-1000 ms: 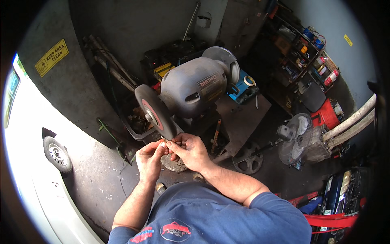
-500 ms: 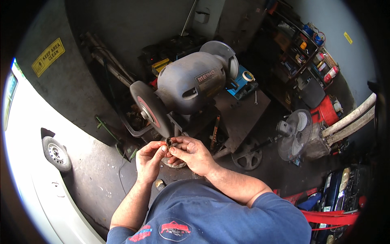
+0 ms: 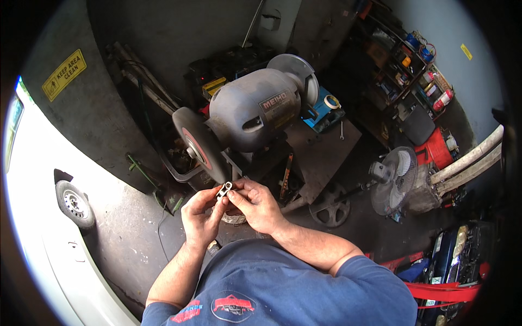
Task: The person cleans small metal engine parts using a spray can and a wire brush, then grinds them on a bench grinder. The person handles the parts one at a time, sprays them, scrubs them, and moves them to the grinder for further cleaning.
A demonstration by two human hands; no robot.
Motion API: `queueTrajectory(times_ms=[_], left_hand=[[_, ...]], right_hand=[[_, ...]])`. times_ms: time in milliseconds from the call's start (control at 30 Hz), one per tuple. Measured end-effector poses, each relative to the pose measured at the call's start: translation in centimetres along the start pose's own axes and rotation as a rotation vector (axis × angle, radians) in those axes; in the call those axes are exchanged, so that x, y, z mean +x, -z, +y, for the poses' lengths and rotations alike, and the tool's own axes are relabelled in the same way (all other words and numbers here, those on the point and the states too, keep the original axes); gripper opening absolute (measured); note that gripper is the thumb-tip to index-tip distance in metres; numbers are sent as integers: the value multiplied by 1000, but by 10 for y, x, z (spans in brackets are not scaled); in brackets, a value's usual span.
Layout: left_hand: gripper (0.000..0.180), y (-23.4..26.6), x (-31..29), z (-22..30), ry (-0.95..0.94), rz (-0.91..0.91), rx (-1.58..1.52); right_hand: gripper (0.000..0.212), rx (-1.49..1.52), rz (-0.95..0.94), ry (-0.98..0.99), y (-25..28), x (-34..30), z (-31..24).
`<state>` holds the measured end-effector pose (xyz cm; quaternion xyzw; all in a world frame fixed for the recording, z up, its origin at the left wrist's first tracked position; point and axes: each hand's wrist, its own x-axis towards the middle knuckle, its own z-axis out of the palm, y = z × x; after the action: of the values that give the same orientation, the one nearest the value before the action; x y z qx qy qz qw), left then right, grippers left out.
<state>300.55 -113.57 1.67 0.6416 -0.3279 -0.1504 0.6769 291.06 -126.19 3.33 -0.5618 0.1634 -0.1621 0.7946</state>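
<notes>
Small metal part [image 3: 224, 190]: a shiny piece with a round hole at its upper end; it was held at a tilt between my two hands, in front of my body.
Left hand [image 3: 198, 218]: its thumb and fingers were closed in a pinch on the part from the left and below.
Right hand [image 3: 261, 209]: it pinched the same piece from the right, thumb forward and the other fingers curled in, some fingertips hidden.
Grinding wheel [image 3: 197, 142]: dark, with a red ring around its hub; its lower edge was just above the part, and whether the two touched I could not tell.
Bench grinder [image 3: 255, 108]: its rounded grey body stood beyond my hands, with a second wheel [image 3: 311, 88] at its far right end.
Table [image 3: 326, 158]: its dark flat top lay right of the grinder and bore a blue box [image 3: 319, 120], a pale ring [image 3: 331, 97] on that, and a wrench [image 3: 342, 130] just beside.
Right side: a fan [image 3: 391, 185] stood near a red container [image 3: 435, 149].
Left side: a white car [image 3: 54, 250] stood in bright light.
</notes>
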Motion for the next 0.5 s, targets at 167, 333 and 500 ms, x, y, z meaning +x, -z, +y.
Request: queueTrajectory(times_ms=[167, 333, 500], left_hand=[[16, -1, 5, 2, 107, 64, -117], [16, 3, 14, 3, 29, 129, 36], [21, 4, 21, 10, -51, 174, 172]], right_hand=[[23, 102, 27, -104, -1, 5, -3], [22, 291, -25, -171, -5, 14, 4], [20, 348, -21, -161, -9, 19, 12]])
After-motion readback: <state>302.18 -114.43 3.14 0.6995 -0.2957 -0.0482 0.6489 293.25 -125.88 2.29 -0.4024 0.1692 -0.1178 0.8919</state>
